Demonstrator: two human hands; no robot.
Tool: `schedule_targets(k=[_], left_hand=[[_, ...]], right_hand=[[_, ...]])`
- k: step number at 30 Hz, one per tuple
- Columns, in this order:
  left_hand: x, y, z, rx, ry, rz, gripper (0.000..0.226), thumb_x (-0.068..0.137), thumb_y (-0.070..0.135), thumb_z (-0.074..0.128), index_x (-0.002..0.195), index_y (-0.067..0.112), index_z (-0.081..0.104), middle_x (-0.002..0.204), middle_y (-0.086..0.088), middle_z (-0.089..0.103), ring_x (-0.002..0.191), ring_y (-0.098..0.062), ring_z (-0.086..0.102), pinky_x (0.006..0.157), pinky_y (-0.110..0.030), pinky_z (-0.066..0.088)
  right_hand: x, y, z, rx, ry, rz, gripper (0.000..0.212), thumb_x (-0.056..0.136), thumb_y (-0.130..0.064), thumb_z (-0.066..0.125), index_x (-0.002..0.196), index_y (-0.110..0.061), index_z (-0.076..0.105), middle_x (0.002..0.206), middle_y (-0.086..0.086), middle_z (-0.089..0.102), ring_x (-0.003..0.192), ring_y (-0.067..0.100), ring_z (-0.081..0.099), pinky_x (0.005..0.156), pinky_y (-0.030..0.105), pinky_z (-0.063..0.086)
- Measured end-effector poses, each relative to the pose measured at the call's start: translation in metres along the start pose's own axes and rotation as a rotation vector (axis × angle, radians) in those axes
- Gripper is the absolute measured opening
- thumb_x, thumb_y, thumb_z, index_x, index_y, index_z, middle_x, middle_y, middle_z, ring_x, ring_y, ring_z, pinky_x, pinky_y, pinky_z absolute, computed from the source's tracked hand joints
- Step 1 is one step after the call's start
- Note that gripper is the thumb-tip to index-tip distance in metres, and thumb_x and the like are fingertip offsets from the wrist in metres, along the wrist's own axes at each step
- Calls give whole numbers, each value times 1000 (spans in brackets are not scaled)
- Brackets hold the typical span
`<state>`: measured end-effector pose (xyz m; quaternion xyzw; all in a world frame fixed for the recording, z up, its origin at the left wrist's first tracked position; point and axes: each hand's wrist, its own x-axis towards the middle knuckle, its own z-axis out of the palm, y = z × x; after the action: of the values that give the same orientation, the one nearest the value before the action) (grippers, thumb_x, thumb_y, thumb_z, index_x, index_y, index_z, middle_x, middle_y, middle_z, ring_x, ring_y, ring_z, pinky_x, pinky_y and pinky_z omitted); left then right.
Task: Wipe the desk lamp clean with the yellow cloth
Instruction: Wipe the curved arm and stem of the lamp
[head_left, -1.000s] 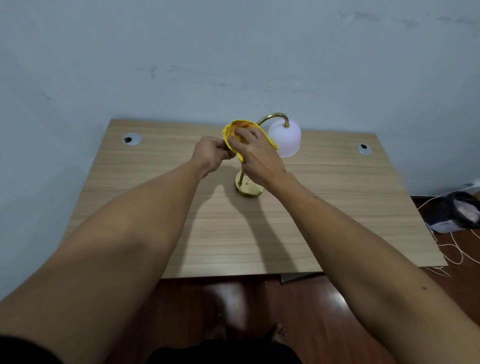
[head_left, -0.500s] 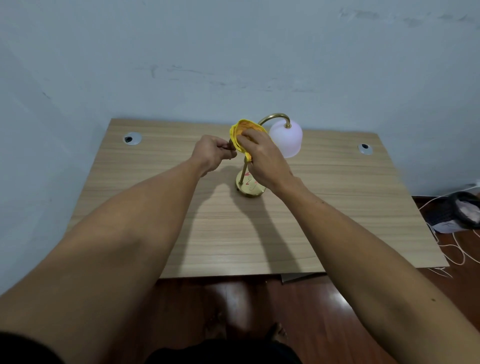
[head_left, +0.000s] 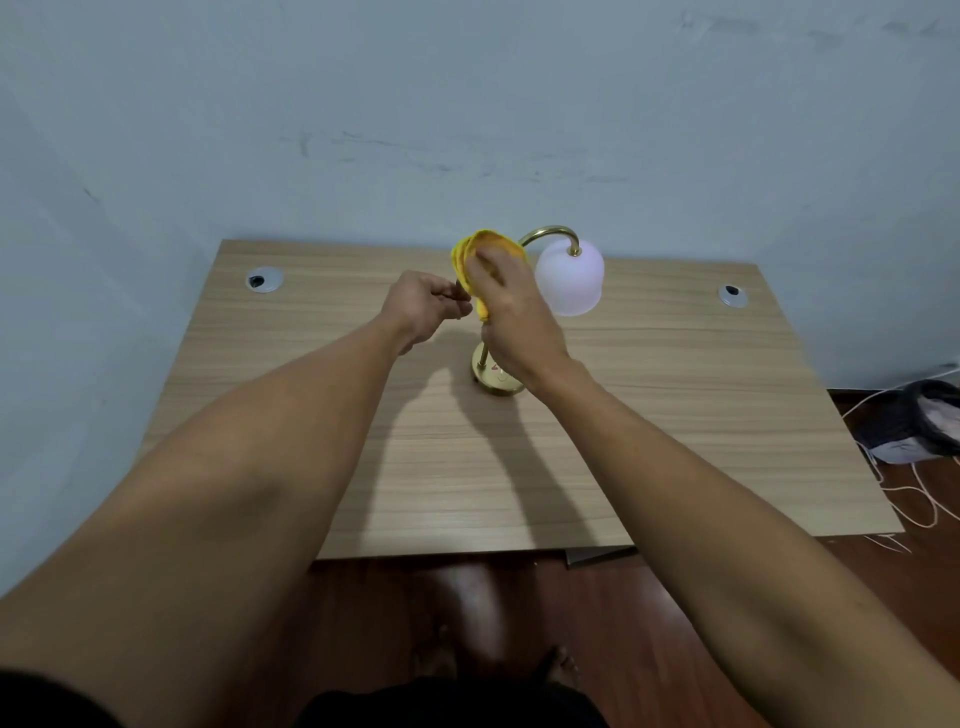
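A brass desk lamp stands mid-desk, with a round base (head_left: 496, 382), a curved neck (head_left: 550, 232) and a white frosted shade (head_left: 570, 280) hanging to the right. My right hand (head_left: 511, 312) is shut on the yellow cloth (head_left: 475, 257), which is bunched around the upper part of the stem. My left hand (head_left: 423, 309) sits just left of the cloth, its fingers pinched on the lamp's stem. Most of the stem is hidden behind my right hand.
The wooden desk (head_left: 675, 415) stands against a pale blue wall, with cable grommets at its far left (head_left: 265, 279) and far right (head_left: 732, 294). On the dark floor to the right lie a bag (head_left: 919, 421) and white cables (head_left: 914, 499).
My right hand has shifted the cloth from a spread-out bunch into a tighter wrap higher on the stem, near the neck's bend. My left hand has stayed in place.
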<state>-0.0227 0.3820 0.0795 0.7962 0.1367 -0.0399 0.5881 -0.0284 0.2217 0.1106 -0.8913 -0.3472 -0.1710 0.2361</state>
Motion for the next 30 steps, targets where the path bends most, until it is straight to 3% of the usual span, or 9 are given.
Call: schedule_targets(k=[3,5,10,13,16,20,23,27,30], left_hand=[[-6,3,1,14,15,12,18,88,-12,57,91,-1,70,52,15,62,42,9,53,51,-7,38],[-10,6,3,11,17,26,25,89,-17,49,94,-3,69,52,14,62,42,10,54,49,-4,38],[-9,5,3,-12,29,39,27,88,-18,48,99,-8,70,71,-2,62,44,9,57,50,-3,40],[-3,1,0,0,23,24,19,88,-11,58,97,-3,73,65,4,65,44,10,55,50,-4,39],[2,-2,-2,0,12,12,12,84,-2,72,94,3,76,74,1,70,51,9,57,57,-11,41],[3,-3,-1,-17,19,1,21,81,0,76,102,-2,76,90,-9,73,72,-7,63,64,-15,44],[5,-3,1,-23,37,-7,23,79,5,82,102,1,77,84,-2,71,67,-4,59,58,-10,42],[6,-5,1,0,29,-6,20,79,10,84,99,8,79,83,3,73,76,-5,65,68,-15,44],[6,-4,0,9,17,0,19,80,8,83,98,6,78,80,3,71,68,-1,63,66,-14,44]], right_hand=[[3,2,10,-216,-145,-91,62,72,7,33,126,2,63,134,25,58,121,45,54,96,47,47],[4,7,11,-303,-191,-152,66,73,-2,23,125,-1,64,133,23,59,118,42,56,96,46,48],[13,15,1,-410,-228,-270,49,75,6,58,123,-6,66,127,21,61,113,41,58,92,45,49],[11,11,-1,-353,-232,-204,51,77,8,56,126,-4,64,132,22,59,118,41,55,93,46,48],[0,8,2,-210,-155,-65,60,76,14,52,133,-1,59,137,22,55,122,43,52,89,48,51],[-12,0,3,-108,-39,17,64,74,17,55,135,-2,60,139,21,56,126,42,53,88,41,51],[-21,6,12,-21,63,85,56,72,18,59,124,-2,68,126,18,62,113,39,57,87,41,53],[-41,21,12,94,213,338,49,72,15,56,116,-1,72,119,17,64,106,38,60,85,51,53],[-41,17,5,72,266,145,49,78,15,53,124,6,66,127,25,61,114,40,56,95,47,51]])
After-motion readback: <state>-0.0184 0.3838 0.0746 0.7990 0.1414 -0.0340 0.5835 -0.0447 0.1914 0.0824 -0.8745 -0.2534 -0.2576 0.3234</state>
